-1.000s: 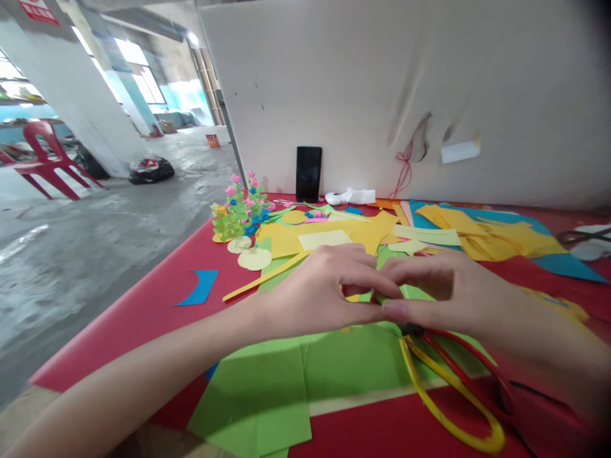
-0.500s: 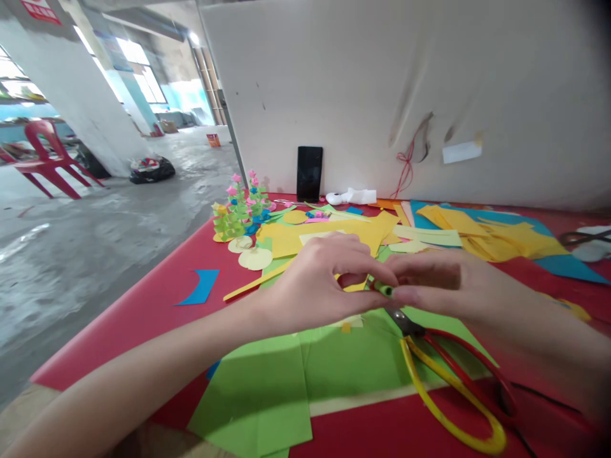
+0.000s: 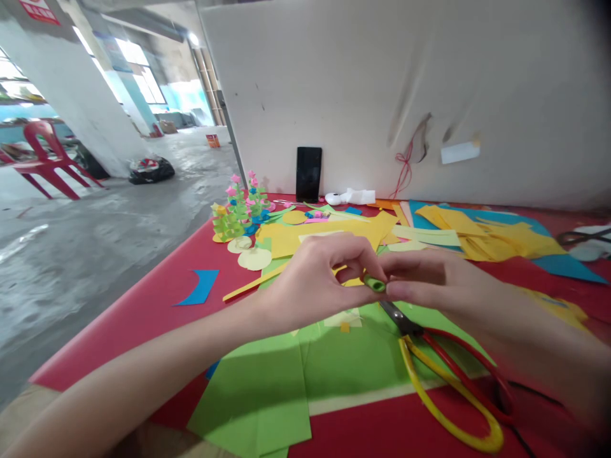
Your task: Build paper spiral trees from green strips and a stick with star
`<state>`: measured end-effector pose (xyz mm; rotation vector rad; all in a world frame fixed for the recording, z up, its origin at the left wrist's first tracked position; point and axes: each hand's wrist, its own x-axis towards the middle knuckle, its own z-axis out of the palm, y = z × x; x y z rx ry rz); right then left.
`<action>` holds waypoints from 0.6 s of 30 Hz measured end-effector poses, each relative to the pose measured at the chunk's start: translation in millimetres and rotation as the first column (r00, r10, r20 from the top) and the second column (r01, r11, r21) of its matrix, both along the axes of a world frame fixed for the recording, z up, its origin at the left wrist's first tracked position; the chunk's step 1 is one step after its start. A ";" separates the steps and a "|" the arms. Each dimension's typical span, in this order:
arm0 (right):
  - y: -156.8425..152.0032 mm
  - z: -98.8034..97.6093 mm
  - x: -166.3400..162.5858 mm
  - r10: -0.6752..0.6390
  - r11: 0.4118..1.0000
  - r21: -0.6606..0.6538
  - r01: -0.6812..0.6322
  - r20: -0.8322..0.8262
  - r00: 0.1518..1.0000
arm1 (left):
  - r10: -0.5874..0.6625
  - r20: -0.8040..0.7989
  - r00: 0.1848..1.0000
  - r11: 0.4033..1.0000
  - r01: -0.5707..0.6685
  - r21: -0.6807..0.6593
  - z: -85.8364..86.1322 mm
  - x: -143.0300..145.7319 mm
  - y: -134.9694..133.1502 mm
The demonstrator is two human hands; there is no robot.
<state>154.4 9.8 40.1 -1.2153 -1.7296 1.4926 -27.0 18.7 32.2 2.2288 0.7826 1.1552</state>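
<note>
A small roll of green paper is pinched between the fingertips of both hands, its hollow end facing me. My left hand has thumb and index finger closed on its left side. From the right, my right hand presses thumb and fingers against the same roll. Beneath the hands lie scissors with one yellow and one red handle, resting on green paper sheets. The scissor tips are hidden under the hands.
Small paper trees with pink and yellow stars stand at the table's back left. A dark phone leans on the white panel. Yellow strips and blue paper lie at the right, a blue scrap at the left.
Both hands have shifted slightly left with the green paper roll, and more of its hollow end shows between the fingers. The scissors and the sheets have stayed in place.
</note>
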 end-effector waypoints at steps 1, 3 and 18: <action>-2.3 1.4 -2.6 0.006 1.000 -0.012 -0.006 0.007 1.000 | -0.007 -0.002 1.000 1.000 0.007 0.015 -0.6 0.1 -0.3; -5.4 2.0 -6.2 0.033 0.999 -0.010 -0.033 0.014 0.999 | -0.017 -0.014 1.000 0.998 0.018 0.063 -1.8 0.7 -1.2; 0.8 0.7 8.4 0.195 0.962 0.148 -0.232 0.229 0.954 | -0.267 -0.158 0.951 0.942 0.292 0.165 0.3 -0.7 0.9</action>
